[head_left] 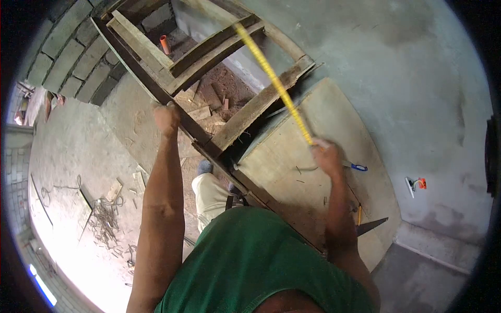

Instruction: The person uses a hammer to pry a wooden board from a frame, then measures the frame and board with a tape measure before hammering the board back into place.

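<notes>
My right hand [327, 156] is closed on the end of a yellow tape measure [274, 78]. The blade of the tape runs up and left across the wooden frame [255, 112], which is built of rough beams with crosspieces. My left hand [167, 119] is closed on the frame's long left side beam, near a crosspiece. Below the tape lies a pale plywood sheet [282, 156], against the near part of the frame. On the sheet, close to my right hand, is a tool with a blue handle [358, 167].
A dark saw blade [373, 226] and a yellow pencil-like stick [359, 214] lie by my right forearm. Tangled wire or rods [106, 221] and wood scraps litter the floor at left. An orange pipe [165, 45] stands beyond the frame. A grey wall [412, 94] borders the right.
</notes>
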`<control>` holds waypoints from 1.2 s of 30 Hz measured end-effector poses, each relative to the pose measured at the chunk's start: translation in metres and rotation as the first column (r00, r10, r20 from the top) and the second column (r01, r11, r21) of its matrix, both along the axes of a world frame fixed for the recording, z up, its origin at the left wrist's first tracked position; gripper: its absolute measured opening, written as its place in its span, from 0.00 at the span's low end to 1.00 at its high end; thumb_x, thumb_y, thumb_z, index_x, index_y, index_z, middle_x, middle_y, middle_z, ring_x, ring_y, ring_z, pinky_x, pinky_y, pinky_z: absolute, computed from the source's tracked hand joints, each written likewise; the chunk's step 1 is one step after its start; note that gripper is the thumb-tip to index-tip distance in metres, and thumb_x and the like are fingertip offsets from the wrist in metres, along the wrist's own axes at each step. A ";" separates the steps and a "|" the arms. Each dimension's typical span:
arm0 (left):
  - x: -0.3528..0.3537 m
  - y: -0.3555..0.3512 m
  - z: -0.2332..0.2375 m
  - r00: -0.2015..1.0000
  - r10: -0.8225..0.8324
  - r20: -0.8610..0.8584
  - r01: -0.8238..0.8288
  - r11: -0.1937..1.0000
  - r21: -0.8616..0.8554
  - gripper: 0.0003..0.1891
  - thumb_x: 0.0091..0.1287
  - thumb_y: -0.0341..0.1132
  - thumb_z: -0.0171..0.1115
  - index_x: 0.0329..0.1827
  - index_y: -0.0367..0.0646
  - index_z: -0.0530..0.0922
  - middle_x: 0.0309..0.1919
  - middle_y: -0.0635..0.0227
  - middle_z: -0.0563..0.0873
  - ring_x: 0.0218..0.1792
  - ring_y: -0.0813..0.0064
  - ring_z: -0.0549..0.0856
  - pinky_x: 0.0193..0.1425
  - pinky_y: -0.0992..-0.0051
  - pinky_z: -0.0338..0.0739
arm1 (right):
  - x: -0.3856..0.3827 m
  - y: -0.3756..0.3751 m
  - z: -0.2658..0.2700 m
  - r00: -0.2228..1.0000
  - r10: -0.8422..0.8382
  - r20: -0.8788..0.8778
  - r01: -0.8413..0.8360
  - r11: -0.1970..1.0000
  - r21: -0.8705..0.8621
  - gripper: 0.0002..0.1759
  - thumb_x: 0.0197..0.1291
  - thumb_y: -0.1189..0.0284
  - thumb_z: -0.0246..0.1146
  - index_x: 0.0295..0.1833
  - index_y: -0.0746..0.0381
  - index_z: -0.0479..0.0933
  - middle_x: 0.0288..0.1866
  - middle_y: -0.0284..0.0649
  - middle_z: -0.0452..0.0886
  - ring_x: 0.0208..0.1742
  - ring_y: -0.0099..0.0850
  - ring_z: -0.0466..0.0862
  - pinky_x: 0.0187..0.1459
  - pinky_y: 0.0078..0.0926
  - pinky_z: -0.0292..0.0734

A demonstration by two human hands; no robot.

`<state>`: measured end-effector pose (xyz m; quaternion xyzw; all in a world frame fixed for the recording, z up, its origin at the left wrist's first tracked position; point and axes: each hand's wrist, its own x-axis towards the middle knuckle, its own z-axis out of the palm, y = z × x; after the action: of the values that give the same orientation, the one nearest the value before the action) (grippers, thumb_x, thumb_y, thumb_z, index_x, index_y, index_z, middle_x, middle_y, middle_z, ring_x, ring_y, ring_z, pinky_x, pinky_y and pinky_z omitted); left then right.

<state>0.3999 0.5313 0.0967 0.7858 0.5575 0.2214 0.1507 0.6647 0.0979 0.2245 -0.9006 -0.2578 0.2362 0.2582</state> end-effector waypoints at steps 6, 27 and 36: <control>-0.003 0.018 -0.035 0.995 0.086 0.044 -0.083 0.994 -0.066 0.18 0.60 0.41 0.59 0.38 0.30 0.79 0.39 0.40 0.82 0.40 0.42 0.83 0.50 0.51 0.75 | 0.089 0.027 0.017 0.903 0.122 0.412 -0.030 0.974 -0.225 0.21 0.59 0.59 0.60 0.53 0.58 0.82 0.40 0.56 0.83 0.42 0.55 0.83 0.45 0.46 0.78; 0.006 -0.006 0.009 0.910 0.086 0.407 -0.055 0.995 -0.086 0.18 0.62 0.36 0.62 0.50 0.32 0.76 0.39 0.48 0.86 0.44 0.49 0.84 0.51 0.58 0.76 | 0.161 0.099 -0.051 0.811 0.113 0.574 0.052 0.963 -0.263 0.17 0.55 0.59 0.61 0.44 0.58 0.84 0.43 0.56 0.82 0.48 0.52 0.81 0.52 0.48 0.77; -0.006 0.009 -0.018 0.968 0.106 0.228 -0.091 0.993 -0.078 0.16 0.60 0.31 0.63 0.50 0.34 0.76 0.42 0.51 0.85 0.43 0.54 0.84 0.50 0.61 0.75 | 0.163 0.101 -0.045 0.868 0.106 0.486 0.040 0.959 -0.280 0.23 0.55 0.58 0.63 0.53 0.60 0.82 0.53 0.56 0.81 0.56 0.51 0.81 0.56 0.47 0.77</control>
<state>0.3941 0.5400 0.0782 0.7205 0.5815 0.2999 0.2297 0.8277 0.1987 0.1799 -0.9537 -0.2946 0.0358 0.0488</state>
